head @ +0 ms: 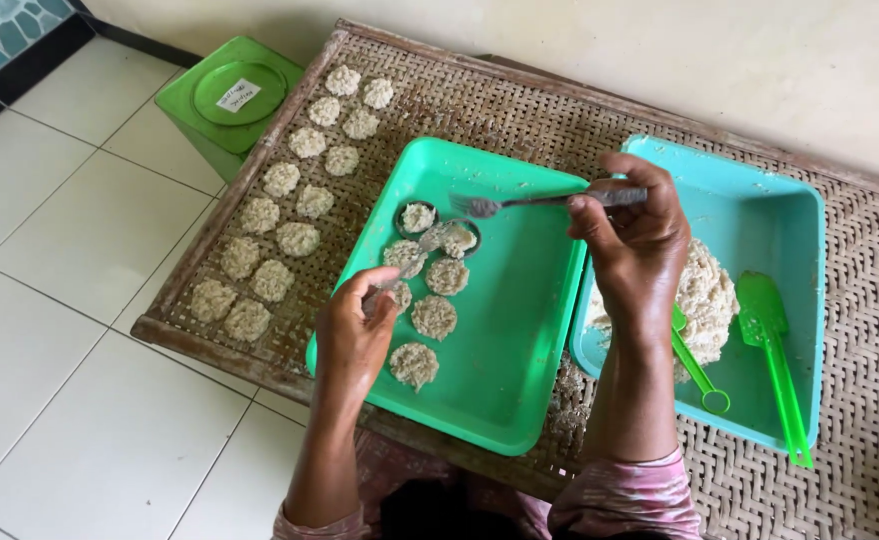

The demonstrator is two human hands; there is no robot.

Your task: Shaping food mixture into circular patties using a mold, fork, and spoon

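You are sitting at a woven mat (520, 110) with a wood edge, lying on a white tile floor (70, 240) beside a cream wall (760, 60). A green box (228, 100) is standing on the floor at the mat's far left corner. Its round lid is carrying a small white label (238, 95).

Two plastic trays are lying on the mat, touching side by side. The green tray (520, 330) is holding flat round rice cakes (435, 316) and two little dark rings (419, 217) filled with rice. The blue tray (780, 220) is holding a lumpy rice heap (705, 295), a green spoon (698, 372) and a green scoop (775, 350).

More cakes (280, 230) are lying in two rows along the mat's left side. They are looking rough and grainy.

Your left hand (355, 335) is closing its fingers around a metal spoon (422, 250), whose tip is touching a ring. Your right hand (635, 235) is pinching a fork (540, 200) flat over the green tray, prongs pointing left.
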